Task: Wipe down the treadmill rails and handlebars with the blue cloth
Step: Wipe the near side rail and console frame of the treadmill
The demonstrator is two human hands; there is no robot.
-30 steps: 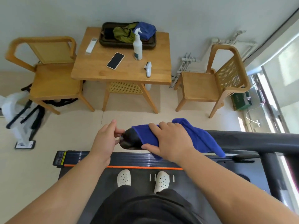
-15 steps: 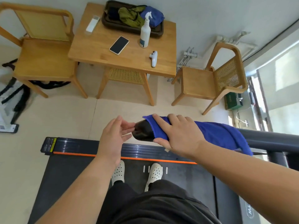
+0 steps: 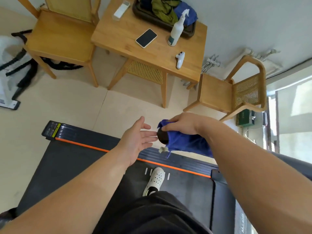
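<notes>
The blue cloth [image 3: 186, 143] is draped over the dark treadmill handlebar, whose rounded end [image 3: 163, 137] pokes out on the left. My right hand [image 3: 181, 124] lies on top of the cloth and grips it against the bar. My left hand [image 3: 138, 141] is open, palm turned toward the bar's end, fingertips just short of it. Most of the handlebar is hidden under the cloth and my right forearm. Below lies the treadmill deck with its orange-striped side rail [image 3: 104, 150].
A wooden table [image 3: 126, 39] stands ahead with a phone [image 3: 146, 38], spray bottle [image 3: 176, 31], white controller [image 3: 179, 59] and a dark tray [image 3: 190, 33] of cloths. Wooden chairs [image 3: 59, 38] [image 3: 236, 92] flank it. My white shoe [image 3: 156, 179] is on the belt.
The view has tilted and shifted. My left hand came off the bar's end and opened flat. My right hand slid with the cloth toward the bar's end.
</notes>
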